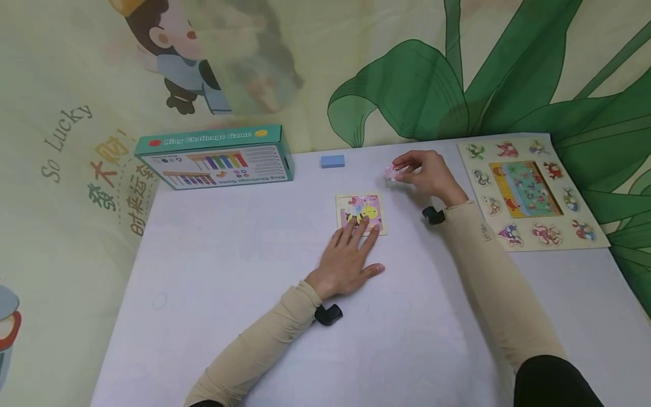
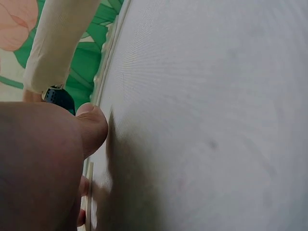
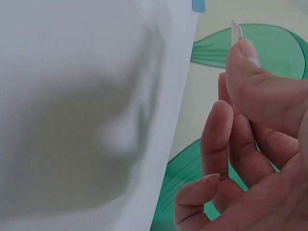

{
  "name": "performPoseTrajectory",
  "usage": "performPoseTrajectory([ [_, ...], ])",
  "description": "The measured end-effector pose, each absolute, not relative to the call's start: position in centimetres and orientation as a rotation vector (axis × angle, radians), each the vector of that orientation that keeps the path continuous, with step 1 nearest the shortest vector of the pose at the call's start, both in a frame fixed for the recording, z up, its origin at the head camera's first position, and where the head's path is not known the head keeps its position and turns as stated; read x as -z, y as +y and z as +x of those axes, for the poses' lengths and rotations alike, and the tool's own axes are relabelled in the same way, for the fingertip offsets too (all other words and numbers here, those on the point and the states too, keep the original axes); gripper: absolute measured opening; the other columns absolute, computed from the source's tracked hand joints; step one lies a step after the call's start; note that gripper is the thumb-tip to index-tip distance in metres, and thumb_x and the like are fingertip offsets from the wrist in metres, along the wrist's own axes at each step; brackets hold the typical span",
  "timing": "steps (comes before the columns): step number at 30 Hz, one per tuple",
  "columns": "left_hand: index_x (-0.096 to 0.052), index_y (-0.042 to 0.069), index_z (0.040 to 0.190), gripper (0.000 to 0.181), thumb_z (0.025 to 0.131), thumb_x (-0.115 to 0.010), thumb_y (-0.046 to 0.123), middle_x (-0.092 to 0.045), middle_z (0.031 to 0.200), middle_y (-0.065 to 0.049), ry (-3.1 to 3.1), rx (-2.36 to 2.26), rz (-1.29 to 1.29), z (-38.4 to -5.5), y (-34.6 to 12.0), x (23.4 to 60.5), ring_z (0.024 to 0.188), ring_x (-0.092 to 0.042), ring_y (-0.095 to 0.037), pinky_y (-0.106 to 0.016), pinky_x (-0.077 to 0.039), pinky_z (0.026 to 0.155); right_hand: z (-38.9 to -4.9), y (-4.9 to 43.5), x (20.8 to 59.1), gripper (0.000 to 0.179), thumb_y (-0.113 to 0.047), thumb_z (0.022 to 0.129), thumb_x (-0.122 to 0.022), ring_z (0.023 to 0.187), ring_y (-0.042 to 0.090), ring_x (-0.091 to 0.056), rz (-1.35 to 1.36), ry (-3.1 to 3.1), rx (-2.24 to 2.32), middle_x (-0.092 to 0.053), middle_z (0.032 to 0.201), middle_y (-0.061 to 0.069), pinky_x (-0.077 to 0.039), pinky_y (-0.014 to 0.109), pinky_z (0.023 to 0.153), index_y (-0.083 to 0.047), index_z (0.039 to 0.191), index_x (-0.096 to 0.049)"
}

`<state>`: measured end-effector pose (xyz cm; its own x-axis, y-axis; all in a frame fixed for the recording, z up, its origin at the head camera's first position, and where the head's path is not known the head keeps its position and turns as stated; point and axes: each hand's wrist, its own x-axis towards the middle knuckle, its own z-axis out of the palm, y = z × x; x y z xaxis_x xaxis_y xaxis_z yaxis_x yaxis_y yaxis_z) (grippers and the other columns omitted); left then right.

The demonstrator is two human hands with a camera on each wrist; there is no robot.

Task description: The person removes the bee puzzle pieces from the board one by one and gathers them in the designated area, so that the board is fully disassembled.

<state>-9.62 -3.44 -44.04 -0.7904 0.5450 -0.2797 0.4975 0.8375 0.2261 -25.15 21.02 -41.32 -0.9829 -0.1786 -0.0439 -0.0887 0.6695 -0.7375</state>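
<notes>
My left hand point(image 1: 347, 261) lies with straight, spread fingers on the lower part of a small square picture puzzle point(image 1: 372, 207), which shows a yellow and pink bee picture in a pale frame. In the left wrist view, the edge of the puzzle board point(image 2: 90, 192) shows just under the fingertips. To the right and farther back, my right hand point(image 1: 431, 175) pinches a small pink puzzle piece point(image 1: 390, 173) between thumb and forefinger. The right wrist view shows that piece edge-on point(image 3: 236, 32), above the white table, with the other fingers loosely bent.
A blue block point(image 1: 333, 161) lies at the table's back edge. Left of it stands a Ring Challenge Game box point(image 1: 218, 158). A larger animal puzzle board point(image 1: 526, 240) lies at the right, partly behind my right sleeve point(image 1: 500, 294). A patterned cloth hangs behind the white table point(image 1: 229, 243).
</notes>
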Motion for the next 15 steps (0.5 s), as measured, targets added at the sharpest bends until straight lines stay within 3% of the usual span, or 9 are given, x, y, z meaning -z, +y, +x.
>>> performPoseTrajectory([
  [15,-0.009,0.019,0.173,0.080,0.111,-0.037,0.061,0.003,0.181,-0.008,2.681,-0.233,0.790,-9.6,-3.5,44.1,0.167,0.004,-0.033,-0.048,-0.007,0.135,-26.0,22.6,41.8,0.032,-0.007,0.096,-0.079,0.107,0.033,-0.060,-0.121,2.725,1.149,-0.070,0.123,0.021,-0.048,0.035,0.088,-0.003,0.126,-0.070],
])
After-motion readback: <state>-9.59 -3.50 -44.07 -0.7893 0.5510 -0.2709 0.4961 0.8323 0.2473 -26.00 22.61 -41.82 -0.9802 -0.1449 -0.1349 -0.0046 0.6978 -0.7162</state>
